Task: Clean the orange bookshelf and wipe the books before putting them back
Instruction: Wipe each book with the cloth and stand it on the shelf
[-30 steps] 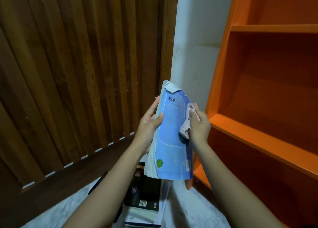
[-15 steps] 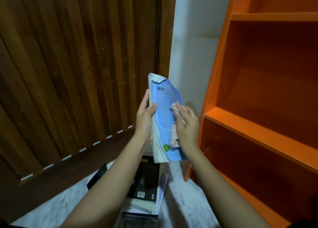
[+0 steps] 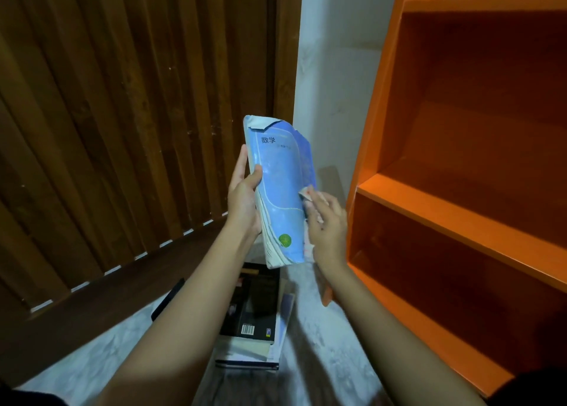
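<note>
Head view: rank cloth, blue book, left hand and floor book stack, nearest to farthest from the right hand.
1. cloth, held in the right hand.
2. blue book, just left, under the cloth.
3. left hand, on the book's far edge.
4. book stack, below on the floor.

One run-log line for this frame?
step=wipe book; left hand grips blue book upright; right hand holds cloth against its edge; book stack on floor below

Left forearm (image 3: 184,301), right forearm (image 3: 386,323) bare; dark garment (image 3: 535,385) at lower corners.
</note>
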A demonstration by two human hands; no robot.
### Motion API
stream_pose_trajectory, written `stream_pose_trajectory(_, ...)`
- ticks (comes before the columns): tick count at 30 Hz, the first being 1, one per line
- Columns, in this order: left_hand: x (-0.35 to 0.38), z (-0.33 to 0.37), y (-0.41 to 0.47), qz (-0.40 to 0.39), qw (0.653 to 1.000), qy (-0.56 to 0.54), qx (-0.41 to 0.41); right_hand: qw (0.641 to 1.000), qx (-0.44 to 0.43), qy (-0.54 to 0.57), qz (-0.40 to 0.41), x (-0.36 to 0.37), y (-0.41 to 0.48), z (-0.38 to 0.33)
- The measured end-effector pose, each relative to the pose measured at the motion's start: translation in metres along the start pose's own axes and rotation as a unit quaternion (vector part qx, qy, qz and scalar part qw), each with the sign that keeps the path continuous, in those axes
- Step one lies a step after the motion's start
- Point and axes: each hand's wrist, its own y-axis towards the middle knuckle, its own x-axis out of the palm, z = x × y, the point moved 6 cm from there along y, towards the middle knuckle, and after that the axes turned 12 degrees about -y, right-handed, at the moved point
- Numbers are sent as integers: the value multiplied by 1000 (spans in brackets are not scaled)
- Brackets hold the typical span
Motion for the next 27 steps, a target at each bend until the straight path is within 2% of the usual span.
stream_pose_trajectory(2,1,0,4,16,1000,1,13,999,-46,-1,7,0,-16,-25)
stream_pose_trajectory(4,-1,3,8,30,999,-2,26,989,-143,-31,35,-4,-35,-47)
stream_pose_trajectory(6,-2,8,11,29,999,-3,34,969,-243,-45,18,-1,-49,-55)
stream_pose_trajectory(8,0,12,11,14,999,-3,33,963,-265,-50,9,1,-51,-49)
stream_pose_trajectory(9,1,14,11,4,1000,-4,29,971,-233,-49,14,0,-47,-41)
stream_pose_trajectory(13,4,21,7,-47,999,22,5,999,-13,-12,33,-13,-18,2)
stream_pose_trajectory(16,4,23,3,-89,995,34,-21,994,86,60,38,-24,0,22)
stream_pose_trajectory(19,1,21,0,-110,993,28,-31,971,180,155,15,-27,4,39)
stream_pose_trajectory(22,-2,19,-1,-129,991,17,-36,945,219,241,-14,-25,2,51)
stream_pose_trajectory(27,-12,20,1,-120,991,30,-44,913,206,340,-89,-20,-4,44)
